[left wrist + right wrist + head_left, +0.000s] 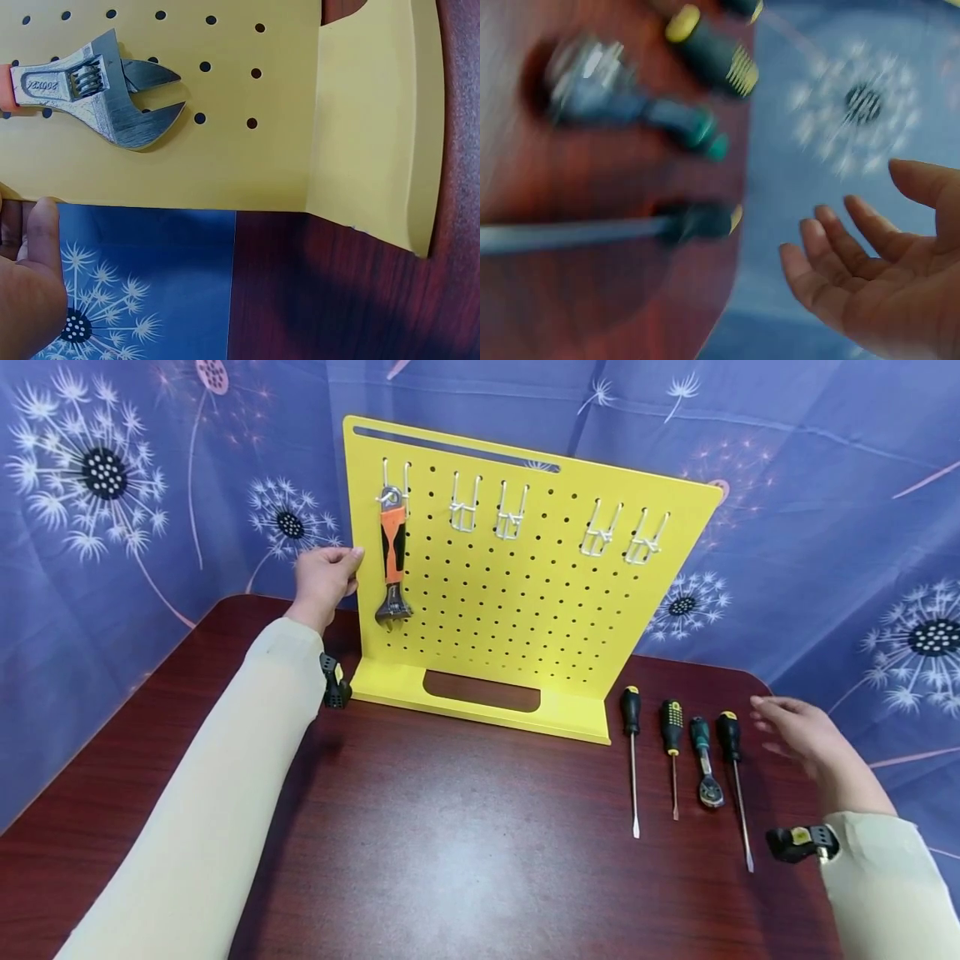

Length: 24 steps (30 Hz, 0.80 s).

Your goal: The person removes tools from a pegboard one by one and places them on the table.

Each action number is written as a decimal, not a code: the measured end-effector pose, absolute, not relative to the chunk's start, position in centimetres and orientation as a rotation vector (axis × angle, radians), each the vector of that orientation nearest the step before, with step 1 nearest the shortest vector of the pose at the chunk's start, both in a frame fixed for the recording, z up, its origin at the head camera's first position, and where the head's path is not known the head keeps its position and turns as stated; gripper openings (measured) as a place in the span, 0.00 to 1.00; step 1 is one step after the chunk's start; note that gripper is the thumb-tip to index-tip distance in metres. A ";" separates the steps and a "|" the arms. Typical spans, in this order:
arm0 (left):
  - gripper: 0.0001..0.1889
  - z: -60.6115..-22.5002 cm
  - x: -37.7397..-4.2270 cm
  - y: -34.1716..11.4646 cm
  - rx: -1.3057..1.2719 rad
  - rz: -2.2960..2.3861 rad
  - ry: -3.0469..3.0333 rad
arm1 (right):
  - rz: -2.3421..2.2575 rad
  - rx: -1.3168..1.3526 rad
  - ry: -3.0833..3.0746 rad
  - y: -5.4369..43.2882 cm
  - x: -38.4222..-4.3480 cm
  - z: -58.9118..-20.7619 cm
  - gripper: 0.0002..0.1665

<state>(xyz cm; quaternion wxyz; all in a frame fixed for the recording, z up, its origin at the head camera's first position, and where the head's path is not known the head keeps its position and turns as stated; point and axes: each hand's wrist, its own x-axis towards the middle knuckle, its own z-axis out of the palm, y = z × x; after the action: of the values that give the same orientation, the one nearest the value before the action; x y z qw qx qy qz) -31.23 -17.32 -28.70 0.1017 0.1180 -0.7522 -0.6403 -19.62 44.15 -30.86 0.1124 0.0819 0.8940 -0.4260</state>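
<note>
My left hand (324,578) pinches the left edge of a yellow pegboard (480,610); the left wrist view shows the thumb (43,225) right at that edge. Just beside it, an adjustable wrench (393,556) with an orange and black handle hangs jaw down from a white hook. Over the table's right side, my right hand (806,735) is held with its fingers spread and loosely bent, nothing in them. Nearest to it lies a long slotted screwdriver (729,739) with a black and yellow handle. Left of that is a green-handled ratchet wrench (705,760).
Further left lie a short screwdriver (672,731) and another long screwdriver (632,714), beside the pegboard's foot. Several white wire hooks (510,518) on the board carry no tools. A blue dandelion-print cloth (225,468) hangs behind the dark red wooden table (450,827).
</note>
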 end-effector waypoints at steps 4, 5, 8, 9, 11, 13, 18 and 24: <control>0.20 -28.8 -31.2 -17.5 0.333 -1.880 -2.223 | -1.332 0.123 2.734 40.8 -19.9 -29.8 0.14; 0.20 -28.8 -31.2 -17.5 0.330 -1.879 -2.225 | -1.353 0.097 2.747 39.9 -20.0 -29.6 0.10; 0.19 -28.8 -31.2 -17.6 0.332 -1.888 -2.226 | -1.398 0.030 2.754 37.4 -20.4 -28.8 0.08; 0.19 -28.8 -31.2 -17.6 0.336 -1.892 -2.226 | -1.419 0.011 2.749 36.6 -20.6 -28.6 0.07; 0.18 -28.8 -31.2 -17.6 0.330 -1.899 -2.222 | -1.477 -0.022 2.731 35.0 -20.7 -28.0 0.05; 0.17 -28.7 -31.2 -17.6 0.326 -1.903 -2.215 | -1.557 -0.066 2.689 33.4 -20.9 -27.6 0.05; 0.15 -28.7 -31.0 -17.7 0.307 -1.897 -2.200 | -1.841 -0.214 2.461 29.2 -21.4 -27.3 0.08; 0.12 -28.8 -31.0 -17.7 0.294 -1.914 -2.186 | -1.791 -0.300 2.417 24.2 -22.2 -27.6 0.26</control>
<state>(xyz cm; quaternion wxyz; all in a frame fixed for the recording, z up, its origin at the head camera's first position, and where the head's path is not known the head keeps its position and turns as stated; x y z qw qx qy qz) -31.01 -17.66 -28.85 0.1103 0.1002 -0.7441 -0.6513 -22.18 24.15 -27.62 0.0591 -0.0989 0.7981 -0.5914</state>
